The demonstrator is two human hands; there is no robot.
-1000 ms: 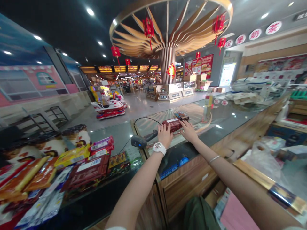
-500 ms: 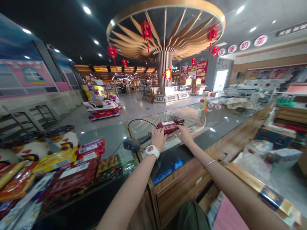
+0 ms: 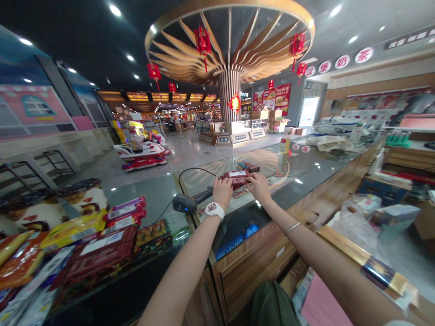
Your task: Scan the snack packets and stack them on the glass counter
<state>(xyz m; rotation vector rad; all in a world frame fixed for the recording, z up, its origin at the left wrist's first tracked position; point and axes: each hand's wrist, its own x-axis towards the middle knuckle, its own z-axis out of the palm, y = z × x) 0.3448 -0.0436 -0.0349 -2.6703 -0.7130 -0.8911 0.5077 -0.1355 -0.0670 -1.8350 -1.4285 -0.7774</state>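
A dark red packet point(image 3: 237, 174) with a white label lies over the glass counter, between my two hands. My left hand point(image 3: 222, 192), with a white watch above the wrist, has its fingers closed on the packet's left end. At the right end, my right hand point(image 3: 259, 186) grips the same packet, its thumb and fingers at the edge. Just behind it is a darker packet point(image 3: 249, 166) with blue and orange print. A black handheld scanner point(image 3: 185, 203) with a blue light rests on the counter left of my left hand, its cable curving behind.
Several colourful snack packets, including a yellow one point(image 3: 73, 230) and a dark red one point(image 3: 102, 246), are piled at the left. Paper tubs point(image 3: 84, 197) stand behind them. Plastic bags point(image 3: 355, 219) and a gold box point(image 3: 363, 260) are at the right.
The camera view has shifted slightly. Both hands remain at the dark red packet, which is turned a little so that its label faces up more.
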